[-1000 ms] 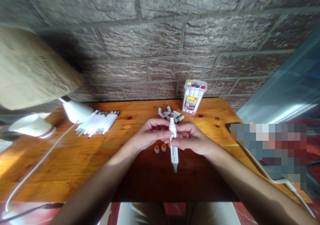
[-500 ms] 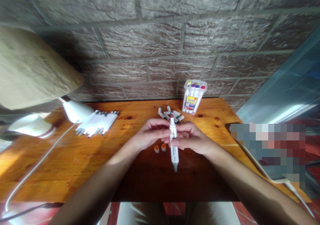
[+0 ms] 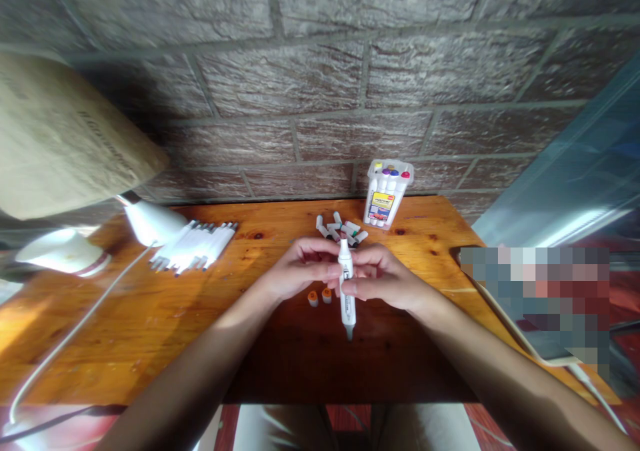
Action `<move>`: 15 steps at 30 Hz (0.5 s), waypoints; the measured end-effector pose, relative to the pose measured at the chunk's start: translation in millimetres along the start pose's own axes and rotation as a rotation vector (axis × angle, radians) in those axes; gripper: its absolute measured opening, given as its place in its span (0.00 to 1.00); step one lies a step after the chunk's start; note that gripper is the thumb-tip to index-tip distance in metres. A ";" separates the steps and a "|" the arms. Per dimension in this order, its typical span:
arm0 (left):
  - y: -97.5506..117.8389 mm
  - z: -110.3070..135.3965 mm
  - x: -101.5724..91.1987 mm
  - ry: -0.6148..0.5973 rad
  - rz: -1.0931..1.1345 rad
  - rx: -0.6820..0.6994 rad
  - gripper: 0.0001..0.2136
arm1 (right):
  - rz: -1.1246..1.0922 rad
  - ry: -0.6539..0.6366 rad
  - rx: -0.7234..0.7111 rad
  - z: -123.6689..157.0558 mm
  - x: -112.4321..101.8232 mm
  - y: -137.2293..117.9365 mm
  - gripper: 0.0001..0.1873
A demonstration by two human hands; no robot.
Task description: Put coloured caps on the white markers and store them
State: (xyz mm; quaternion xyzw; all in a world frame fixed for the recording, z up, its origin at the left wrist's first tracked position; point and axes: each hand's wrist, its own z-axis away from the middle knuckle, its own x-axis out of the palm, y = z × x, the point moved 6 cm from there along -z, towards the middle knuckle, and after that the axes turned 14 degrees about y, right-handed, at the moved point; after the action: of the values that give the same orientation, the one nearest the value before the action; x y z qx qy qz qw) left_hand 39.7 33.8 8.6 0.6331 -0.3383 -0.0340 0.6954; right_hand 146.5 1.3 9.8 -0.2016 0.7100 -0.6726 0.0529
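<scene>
We held one white marker [image 3: 348, 307] above the near-middle part of the wooden table [image 3: 280, 221]. Its long axis ran from far to near; the far end narrowed to a white neck, and the near end showed a grey tip.

Left hand [image 3: 305, 271]: we had the thumb against the left side of the barrel, fingers curled behind it, grasping. Right hand [image 3: 385, 281]: we had the thumb laid across the front of the barrel, the other fingers bent behind, grasping the same marker. We could not tell how firmly either hand pressed.

On the table we noted the following. Two orange-topped caps [image 3: 327, 295] stood side by side, left of the barrel and near the left hand. A loose pile of caps [image 3: 345, 227] lay farther off, past the fingertips. To the right of that pile we had a clear case [image 3: 383, 201], upright — yellow, purple, blue and red marker ends showed at its top. At the left we had a row of white markers [image 3: 197, 247], laid close together just beside the white lamp [image 3: 150, 221]. A white cup [image 3: 63, 254] lay farther left. At the right edge we saw a tablet [image 3: 530, 344], its screen blurred out.
</scene>
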 end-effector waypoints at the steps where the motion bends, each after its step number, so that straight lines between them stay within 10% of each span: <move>1: -0.1 0.1 -0.1 -0.006 -0.003 0.004 0.11 | -0.001 -0.007 -0.003 0.1 -0.1 0.4 0.15; 15: -6.4 -0.8 -6.5 0.071 -0.012 -0.023 0.17 | -0.014 0.004 0.014 -0.8 -0.1 1.5 0.16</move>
State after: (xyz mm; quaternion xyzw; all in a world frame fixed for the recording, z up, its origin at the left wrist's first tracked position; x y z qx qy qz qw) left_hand 37.5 36.4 0.0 0.6278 -0.3092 -0.0196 0.7141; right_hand 146.0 2.1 8.4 -0.2049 0.7041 -0.6782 0.0479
